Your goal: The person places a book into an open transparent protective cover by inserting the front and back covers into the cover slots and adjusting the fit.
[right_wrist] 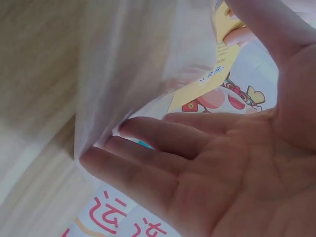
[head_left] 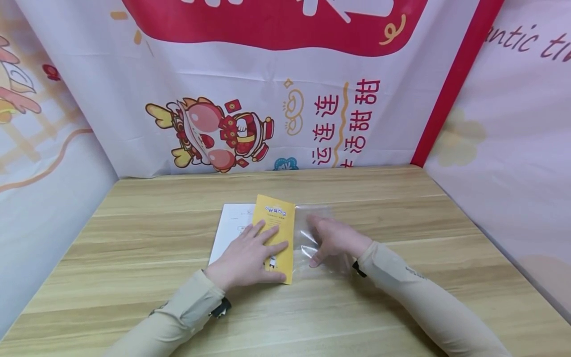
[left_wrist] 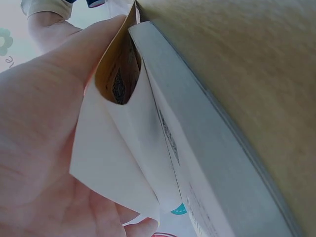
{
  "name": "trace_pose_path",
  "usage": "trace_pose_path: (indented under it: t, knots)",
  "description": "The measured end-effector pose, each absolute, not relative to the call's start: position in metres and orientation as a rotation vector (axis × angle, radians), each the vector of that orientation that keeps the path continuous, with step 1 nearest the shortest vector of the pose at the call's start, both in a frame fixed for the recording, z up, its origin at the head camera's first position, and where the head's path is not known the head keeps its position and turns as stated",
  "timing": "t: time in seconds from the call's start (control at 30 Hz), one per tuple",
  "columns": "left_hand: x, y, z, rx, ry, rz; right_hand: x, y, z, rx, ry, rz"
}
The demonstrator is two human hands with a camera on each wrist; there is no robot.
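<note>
A book's yellow cover (head_left: 284, 230) is seen near the middle of the table (head_left: 285, 317), slanted over a white page (head_left: 226, 229) that shows along its left side. In the left wrist view the cover is bowed away from the thick page block (left_wrist: 192, 108), with a gap left between; it is presumably for this springiness that weight is laid on it. The cover is pressed by the left hand (head_left: 249, 258), its fingers spread wide and straight, so that the load is shared across the surface and nothing is gripped.

From the cover's right edge a clear plastic sheet (head_left: 305, 250) is extended; how far it runs beneath cannot be told. It is touched by the straight fingers of the right hand (head_left: 339, 238), the thumb held well apart; in the right wrist view the film is pushed by the fingertips rather than pinched, probably because it is limp and creases easily.

Beige sleeves (head_left: 415, 292) are worn on both arms. Behind the table a printed cloth (head_left: 258, 64) is hung, decorated with a cartoon dragon (head_left: 218, 134).
</note>
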State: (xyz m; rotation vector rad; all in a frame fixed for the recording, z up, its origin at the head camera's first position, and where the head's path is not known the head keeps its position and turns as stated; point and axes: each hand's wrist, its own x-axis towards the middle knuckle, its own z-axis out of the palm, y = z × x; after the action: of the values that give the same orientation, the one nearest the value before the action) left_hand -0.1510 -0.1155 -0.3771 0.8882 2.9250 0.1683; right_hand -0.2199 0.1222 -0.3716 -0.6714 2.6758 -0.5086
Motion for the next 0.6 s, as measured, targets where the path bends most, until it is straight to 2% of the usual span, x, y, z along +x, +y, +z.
trace_pose_path:
  t: [0.3, 0.6]
  knots:
    - [-0.1506, -0.1158, -0.3762, 0.885, 2.921, 0.169, -0.2183, 0.1226, -0.3692, -0.753, 2.664, -0.510]
    - [-0.1514, -0.1185, -0.3743, 0.920, 2.893, 0.140, -0.2183, 0.1208, -0.3690, -0.644, 2.692, -0.485]
